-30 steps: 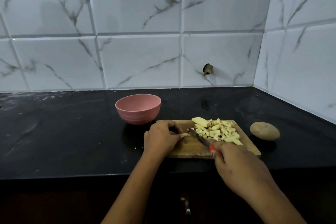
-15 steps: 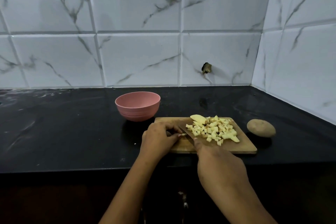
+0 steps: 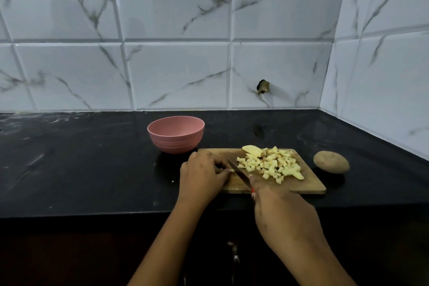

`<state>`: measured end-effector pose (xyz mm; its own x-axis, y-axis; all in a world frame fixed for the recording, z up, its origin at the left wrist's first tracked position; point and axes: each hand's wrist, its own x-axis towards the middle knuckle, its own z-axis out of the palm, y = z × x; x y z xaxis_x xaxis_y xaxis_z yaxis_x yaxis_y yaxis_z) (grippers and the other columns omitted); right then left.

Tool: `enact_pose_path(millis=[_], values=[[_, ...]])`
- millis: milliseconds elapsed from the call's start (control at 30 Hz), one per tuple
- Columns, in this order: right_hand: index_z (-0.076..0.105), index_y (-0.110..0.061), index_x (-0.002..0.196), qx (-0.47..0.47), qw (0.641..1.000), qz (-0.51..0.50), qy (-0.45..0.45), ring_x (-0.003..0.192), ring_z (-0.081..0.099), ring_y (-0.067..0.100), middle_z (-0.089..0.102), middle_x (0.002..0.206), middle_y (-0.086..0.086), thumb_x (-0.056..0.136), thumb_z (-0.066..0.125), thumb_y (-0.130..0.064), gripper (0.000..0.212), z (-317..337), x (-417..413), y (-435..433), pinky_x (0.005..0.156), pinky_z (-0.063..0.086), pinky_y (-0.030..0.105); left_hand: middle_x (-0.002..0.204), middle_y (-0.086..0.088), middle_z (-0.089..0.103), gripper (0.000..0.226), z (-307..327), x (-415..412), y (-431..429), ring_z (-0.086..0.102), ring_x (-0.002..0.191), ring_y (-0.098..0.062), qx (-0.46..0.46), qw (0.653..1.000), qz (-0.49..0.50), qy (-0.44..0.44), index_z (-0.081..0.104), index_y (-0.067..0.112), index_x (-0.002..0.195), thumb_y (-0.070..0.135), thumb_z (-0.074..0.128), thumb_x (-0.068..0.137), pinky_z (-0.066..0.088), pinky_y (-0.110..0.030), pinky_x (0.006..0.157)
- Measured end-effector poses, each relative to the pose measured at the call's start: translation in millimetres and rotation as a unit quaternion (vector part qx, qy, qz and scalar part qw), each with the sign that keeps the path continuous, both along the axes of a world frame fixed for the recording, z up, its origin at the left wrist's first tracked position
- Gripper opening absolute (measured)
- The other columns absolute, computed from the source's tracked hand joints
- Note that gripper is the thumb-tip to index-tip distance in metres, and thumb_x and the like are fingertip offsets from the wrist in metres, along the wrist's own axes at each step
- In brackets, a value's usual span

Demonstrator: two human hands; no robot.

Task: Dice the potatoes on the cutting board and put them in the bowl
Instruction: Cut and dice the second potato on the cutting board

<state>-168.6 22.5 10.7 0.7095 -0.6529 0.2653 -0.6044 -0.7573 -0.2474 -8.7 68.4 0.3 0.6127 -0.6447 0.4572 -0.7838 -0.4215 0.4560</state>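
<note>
Your left hand [image 3: 204, 174] curls over a small potato piece [image 3: 231, 170], steadying it for the knife [image 3: 239, 173] your right hand [image 3: 278, 211] grips. The diced potato [image 3: 271, 165] is heaped aside on the cutting board [image 3: 311, 183] near the tabletop's [image 3: 92, 169] front edge, and the bowl [image 3: 175, 133] sits just behind.

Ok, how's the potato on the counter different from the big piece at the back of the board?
The potato is whole with brown skin; the big piece is cut, showing pale yellow flesh. The potato lies on the counter, right of the board; the big piece lies on the board, against the dice. The potato looks larger than the big piece. Both are undiced.
</note>
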Motion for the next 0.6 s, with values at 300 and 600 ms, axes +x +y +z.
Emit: enact_pose_path(millis=[300,600], values=[[0.024,-0.035,0.149,-0.014,1.000,0.016,0.019,0.093,0.060,0.013,0.061,0.111,-0.004,0.100,0.044,-0.019,0.056,1.9,5.8,-8.3,0.065,0.043,0.026,0.106,0.014,0.056,0.021,-2.1,-0.5,-5.0,0.043,0.108,-0.008,0.035,0.996,0.025,-0.084,0.070,0.033,0.100,0.045,0.056,0.089,0.035,-0.028,0.089],[0.028,-0.037,0.147,-0.009,0.999,0.025,0.023,0.091,0.057,0.010,0.060,0.111,-0.005,0.100,0.042,-0.020,0.051,3.2,-6.6,-11.6,0.065,0.043,0.026,0.104,0.013,0.058,0.021,-4.5,-6.2,-5.9,0.047,0.103,-0.010,0.030,0.995,0.083,-0.053,0.068,0.033,0.095,0.049,0.058,0.086,0.034,-0.032,0.088]])
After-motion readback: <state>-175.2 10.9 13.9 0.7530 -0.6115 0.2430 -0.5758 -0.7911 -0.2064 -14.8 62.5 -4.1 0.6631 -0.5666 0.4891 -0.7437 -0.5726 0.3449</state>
